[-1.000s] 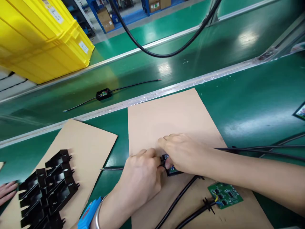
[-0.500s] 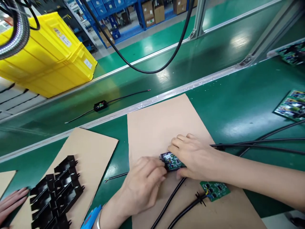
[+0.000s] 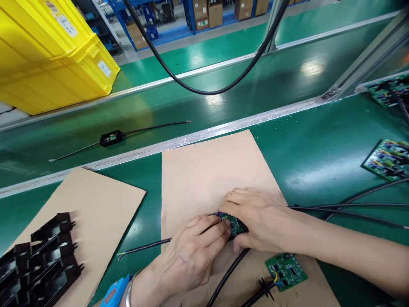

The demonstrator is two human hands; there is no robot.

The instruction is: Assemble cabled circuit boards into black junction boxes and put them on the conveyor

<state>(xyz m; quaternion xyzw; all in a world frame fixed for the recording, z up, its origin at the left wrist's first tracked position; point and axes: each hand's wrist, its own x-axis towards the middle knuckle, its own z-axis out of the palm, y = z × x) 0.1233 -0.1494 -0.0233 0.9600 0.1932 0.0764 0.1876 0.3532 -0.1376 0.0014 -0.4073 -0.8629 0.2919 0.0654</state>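
Note:
A green circuit board (image 3: 235, 226), set in what looks like a black case, lies on the cardboard sheet between my hands. My left hand (image 3: 196, 247) has its fingers pressed together over the board's left part. From the right, my right hand (image 3: 255, 215) grips the same board, fingers along its far side and thumb at the near edge. A thin black cable (image 3: 143, 246) with bare wire ends runs out from under my left hand. Below my right hand rests a second circuit board (image 3: 286, 270), wired to a thick black cable with a black tie around it.
Several black plastic cases (image 3: 47, 260) sit on another cardboard sheet (image 3: 105, 192) at left. Beyond the metal rail (image 3: 204, 138) lies a cased board (image 3: 111, 138) with cables. Yellow bins (image 3: 64, 64) stand behind. More circuit boards (image 3: 390, 158) and black cables lie at right.
My left fingers have moved right, onto the top of the board, covering more of it. The view has shifted, and another person's hand at the left edge is out of sight.

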